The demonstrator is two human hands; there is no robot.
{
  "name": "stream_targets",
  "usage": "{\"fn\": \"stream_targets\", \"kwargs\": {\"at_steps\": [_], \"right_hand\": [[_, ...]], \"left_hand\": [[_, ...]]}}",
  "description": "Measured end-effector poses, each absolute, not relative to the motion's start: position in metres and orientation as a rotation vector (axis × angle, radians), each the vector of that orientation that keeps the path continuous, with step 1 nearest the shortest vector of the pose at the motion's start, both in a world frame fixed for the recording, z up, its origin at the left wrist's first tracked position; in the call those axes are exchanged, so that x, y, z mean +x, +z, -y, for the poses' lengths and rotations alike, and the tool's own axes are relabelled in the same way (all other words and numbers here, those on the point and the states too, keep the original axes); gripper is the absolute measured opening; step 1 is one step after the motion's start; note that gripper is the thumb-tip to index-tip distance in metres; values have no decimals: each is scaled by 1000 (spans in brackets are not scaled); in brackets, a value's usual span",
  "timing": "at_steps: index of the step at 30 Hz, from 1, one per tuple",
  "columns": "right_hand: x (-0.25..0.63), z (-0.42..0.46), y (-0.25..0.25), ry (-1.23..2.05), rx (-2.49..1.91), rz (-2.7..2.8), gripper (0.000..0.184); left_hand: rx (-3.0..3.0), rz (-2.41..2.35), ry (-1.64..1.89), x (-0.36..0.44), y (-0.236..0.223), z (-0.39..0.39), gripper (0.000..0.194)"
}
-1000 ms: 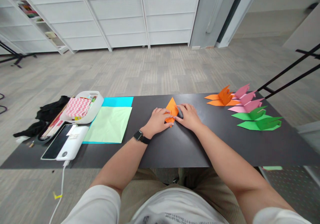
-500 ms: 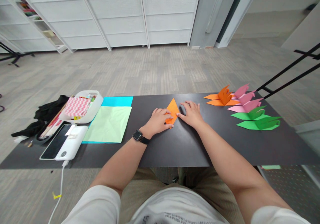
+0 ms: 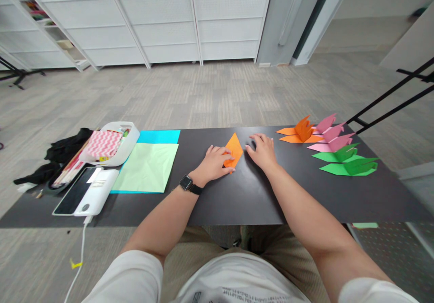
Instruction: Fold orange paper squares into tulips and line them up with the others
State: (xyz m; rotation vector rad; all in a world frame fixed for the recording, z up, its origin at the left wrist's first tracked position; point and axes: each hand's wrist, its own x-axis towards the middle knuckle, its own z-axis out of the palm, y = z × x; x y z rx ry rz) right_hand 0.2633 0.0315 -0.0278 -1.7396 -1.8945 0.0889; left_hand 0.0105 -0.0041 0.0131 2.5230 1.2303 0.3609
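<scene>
A diamond of folded orange origami paper (image 3: 235, 151) lies on the dark table, one corner pointing away from me. My left hand (image 3: 215, 162), with a watch on its wrist, holds the paper's left side down. Its fingertips rest on the lower half and its thumb is by the near corner, hiding part of the left edge. My right hand (image 3: 261, 151) is just to the right of the paper, apart from it. Its fingers are spread and bent over the table, with nothing in them.
At the right stand folded paper cranes: orange (image 3: 301, 131), pink (image 3: 334, 136) and green (image 3: 349, 165). To the left are light green sheets (image 3: 149, 167) over blue paper (image 3: 161, 136), a white box (image 3: 132, 142), a phone (image 3: 76, 192) and a white power bank (image 3: 96, 194) with a cable.
My right hand has moved a little to the right, and its thumb has come off the orange paper's right corner. The left hand and the paper stay in place.
</scene>
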Motion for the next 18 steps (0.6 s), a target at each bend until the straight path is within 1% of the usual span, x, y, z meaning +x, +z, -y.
{"fn": "stream_targets", "kwargs": {"at_steps": [3,5,6,13,15,18], "right_hand": [[263,-27,-19,113,-1622,1940,27],[260,-23,-14,158,-1525,2039,16],[258,-20,-12,183,-1482,2090,13],[248,-12,-11,256,-1408,2254,13],[246,-11,-11,249,-1430,2280,12],[242,-11,-11,234,-1455,2320,14]], "left_hand": [[2564,-1225,381,11,12,4,36],[2588,-1220,394,11,10,4,43],[2594,-1217,398,11,9,3,46],[2621,-1226,409,10,1,-2,62],[2628,-1227,419,12,0,-1,62],[2615,-1257,451,16,1,0,56]]}}
